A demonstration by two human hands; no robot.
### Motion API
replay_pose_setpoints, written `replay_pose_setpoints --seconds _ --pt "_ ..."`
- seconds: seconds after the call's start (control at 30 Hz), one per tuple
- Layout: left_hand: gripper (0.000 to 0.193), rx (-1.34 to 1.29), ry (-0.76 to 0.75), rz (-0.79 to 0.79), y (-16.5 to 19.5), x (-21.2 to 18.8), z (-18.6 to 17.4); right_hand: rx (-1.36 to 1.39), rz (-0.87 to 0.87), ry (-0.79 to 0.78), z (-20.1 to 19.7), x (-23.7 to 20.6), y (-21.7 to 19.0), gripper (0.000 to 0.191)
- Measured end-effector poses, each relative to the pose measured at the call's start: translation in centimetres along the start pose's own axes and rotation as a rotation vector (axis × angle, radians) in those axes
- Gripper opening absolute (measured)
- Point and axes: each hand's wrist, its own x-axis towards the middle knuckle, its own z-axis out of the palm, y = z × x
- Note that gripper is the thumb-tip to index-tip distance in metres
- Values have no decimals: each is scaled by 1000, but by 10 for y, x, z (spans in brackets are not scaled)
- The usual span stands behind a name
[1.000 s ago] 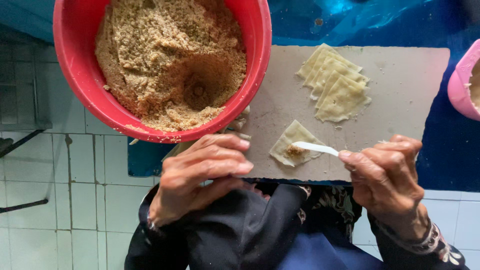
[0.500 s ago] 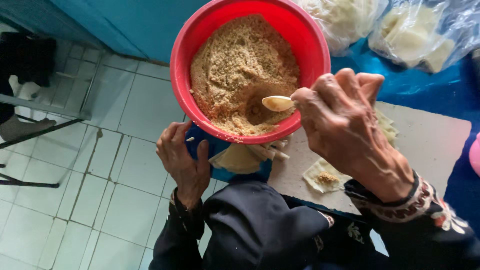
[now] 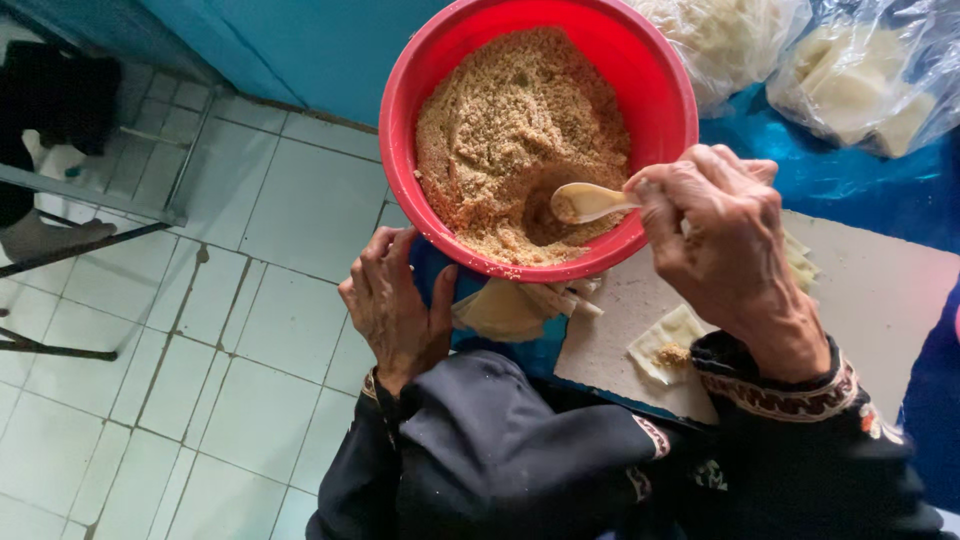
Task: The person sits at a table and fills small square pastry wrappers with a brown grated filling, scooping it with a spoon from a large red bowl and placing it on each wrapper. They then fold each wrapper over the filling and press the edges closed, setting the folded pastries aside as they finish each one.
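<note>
Fingers of the left hand [image 3: 393, 305] cup a pale folded dough wrapper [image 3: 503, 311] under the round red plastic bowl [image 3: 420, 120], at the grey board's [image 3: 880, 310] left edge. The right hand [image 3: 715, 225] pinches a cream spoon [image 3: 588, 201] dipped into the bowl's tan crumbly filling [image 3: 510, 130] (heaped high). Beyond, clear bags [image 3: 860, 70] hold more wrappers.

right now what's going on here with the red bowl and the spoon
A person's right hand holds a pale spoon dipped into crumbly brown filling in a red bowl. The left hand rests under the bowl's near edge, holding a folded wrapper. On the board lies an open wrapper with a dab of filling. Bagged wrappers sit behind.
</note>
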Motion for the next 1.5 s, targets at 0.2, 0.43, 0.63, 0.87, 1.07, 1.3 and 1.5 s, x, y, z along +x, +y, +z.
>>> replay_pose_setpoints --seconds 0.2,0.43,0.63,0.87,1.07,1.3,1.5 --pt "59 70 -36 37 -5 0 3 20 127 68 -14 -11 6 8" --pt "58 119 -35 67 -11 3 9 271 311 64 -36 -32 5 16" --pt "61 166 0 106 -19 1 15 420 486 72 -53 -84 15 17" --pt "58 206 -38 108 -28 -2 18 287 482 90 -67 -159 33 11" --pt "54 203 -57 58 -22 -4 15 226 397 62 -52 -187 38 8" --pt "56 240 -104 88 -35 -2 14 134 150 109 -39 -191 28 18" --pt "58 263 -127 106 -41 -3 15 -32 -32 113 -38 -197 28 33"
